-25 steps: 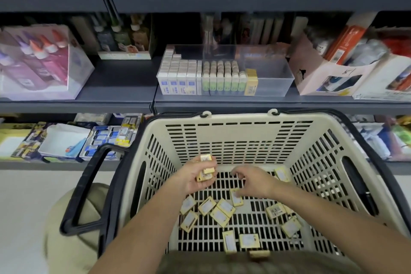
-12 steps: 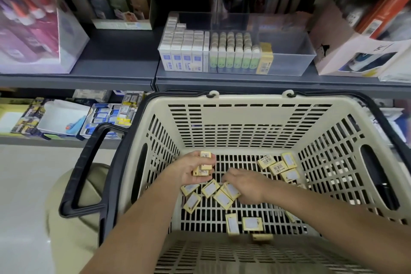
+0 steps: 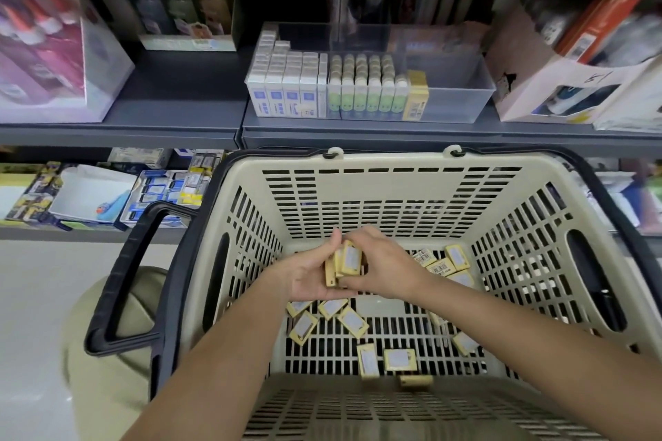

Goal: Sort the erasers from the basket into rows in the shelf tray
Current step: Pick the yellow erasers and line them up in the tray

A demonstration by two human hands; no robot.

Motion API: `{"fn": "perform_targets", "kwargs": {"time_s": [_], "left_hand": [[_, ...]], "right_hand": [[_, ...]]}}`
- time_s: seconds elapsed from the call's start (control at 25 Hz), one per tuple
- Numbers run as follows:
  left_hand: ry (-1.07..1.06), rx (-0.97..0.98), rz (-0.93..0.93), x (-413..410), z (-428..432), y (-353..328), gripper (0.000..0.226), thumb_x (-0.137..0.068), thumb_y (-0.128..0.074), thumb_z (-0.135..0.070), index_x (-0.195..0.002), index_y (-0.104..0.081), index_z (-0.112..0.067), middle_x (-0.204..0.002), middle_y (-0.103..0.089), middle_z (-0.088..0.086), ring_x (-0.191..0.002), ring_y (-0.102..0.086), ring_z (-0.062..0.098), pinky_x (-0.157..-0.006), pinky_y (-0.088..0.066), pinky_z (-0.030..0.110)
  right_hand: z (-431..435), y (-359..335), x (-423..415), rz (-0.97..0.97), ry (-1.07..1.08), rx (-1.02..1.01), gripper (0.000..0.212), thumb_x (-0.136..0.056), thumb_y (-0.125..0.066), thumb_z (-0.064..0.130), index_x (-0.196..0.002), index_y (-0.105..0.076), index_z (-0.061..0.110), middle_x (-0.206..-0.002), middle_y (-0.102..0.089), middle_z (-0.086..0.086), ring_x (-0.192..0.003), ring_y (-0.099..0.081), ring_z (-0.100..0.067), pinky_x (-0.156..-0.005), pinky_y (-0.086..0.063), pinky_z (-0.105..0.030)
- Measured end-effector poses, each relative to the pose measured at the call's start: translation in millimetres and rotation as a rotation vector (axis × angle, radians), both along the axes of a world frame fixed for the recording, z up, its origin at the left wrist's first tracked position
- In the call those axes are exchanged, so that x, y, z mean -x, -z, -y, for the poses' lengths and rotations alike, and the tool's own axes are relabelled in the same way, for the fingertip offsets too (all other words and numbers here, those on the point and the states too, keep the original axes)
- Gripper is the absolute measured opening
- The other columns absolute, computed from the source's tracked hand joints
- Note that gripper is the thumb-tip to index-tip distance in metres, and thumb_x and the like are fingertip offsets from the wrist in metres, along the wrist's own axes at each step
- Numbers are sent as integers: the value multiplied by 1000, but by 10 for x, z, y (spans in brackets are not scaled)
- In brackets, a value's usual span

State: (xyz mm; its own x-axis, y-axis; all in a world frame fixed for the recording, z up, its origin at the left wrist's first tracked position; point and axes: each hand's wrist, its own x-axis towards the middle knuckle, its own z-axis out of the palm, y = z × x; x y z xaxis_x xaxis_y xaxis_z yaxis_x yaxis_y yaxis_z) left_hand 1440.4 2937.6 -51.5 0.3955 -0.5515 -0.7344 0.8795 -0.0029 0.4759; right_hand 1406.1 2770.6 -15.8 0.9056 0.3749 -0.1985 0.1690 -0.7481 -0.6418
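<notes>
A beige slotted basket (image 3: 376, 183) with black handles fills the lower view. Several yellow boxed erasers (image 3: 397, 359) lie loose on its floor. My left hand (image 3: 311, 277) is cupped around a small stack of yellow erasers (image 3: 345, 261) above the basket floor. My right hand (image 3: 387, 267) meets it from the right, fingers pressing an eraser onto that stack. On the shelf behind stands a clear shelf tray (image 3: 462, 100) with rows of white-blue and green erasers and one yellow eraser row (image 3: 415, 98) at the end.
The tray's right half is bare. A pink glue-bottle box (image 3: 53, 54) sits at the left of the shelf, a white display box (image 3: 559, 82) at the right. The basket's black handle (image 3: 121, 283) sticks out left. A lower shelf holds stationery.
My right hand lifted off the basket floor with an eraser and came up to the stack in my left hand. The view tilted down and closer to the basket.
</notes>
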Motion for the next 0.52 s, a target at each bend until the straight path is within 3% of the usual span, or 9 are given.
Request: {"fn": "perform_targets", "kwargs": {"time_s": [0.12,0.2,0.28,0.4,0.52], "left_hand": [[17,58,-1,37,35,-51,38,-59,-81,-41,-88,-75,-17,-92,-73,7,-86,-70,21,-72,-57,36],[30,36,30,33,19,-86,34,-53,-88,-32,-81,-76,-18,-81,-71,4,-73,-67,17,-63,-56,29],[-20,20,-4,9,-34,-90,36,-52,-88,-22,-86,-76,-16,-82,-71,6,-73,-67,18,-53,-54,25],[-111,-50,-15,-1,-102,-67,54,-51,-87,-19,-101,-68,-14,-88,-71,7,-83,-67,21,-47,-51,23],[-136,-114,-5,9,-115,-53,58,-52,-84,-19,-106,-64,-15,-87,-71,6,-83,-68,21,-49,-51,23]], "right_hand": [[-73,-4,8,-2,-7,14,66,-69,-75,44,-125,-47,24,-107,-34,8,-99,-48,-11,-88,-44,-28],[-2,2,-17,-71,46,-8,83,-63,-78,50,-134,-41,28,-114,-33,8,-102,-44,-8,-89,-41,-24],[116,41,-10,-158,84,6,93,-61,-77,56,-139,-33,28,-121,-36,6,-102,-42,-8,-90,-40,-25],[152,218,151,-247,-112,265,83,-70,-70,56,-137,-35,22,-128,-43,0,-112,-48,-15,-94,-44,-34],[-7,423,319,-321,-153,425,67,-73,-65,60,-118,-43,16,-116,-52,-3,-97,-53,-19,-75,-48,-33]]}}
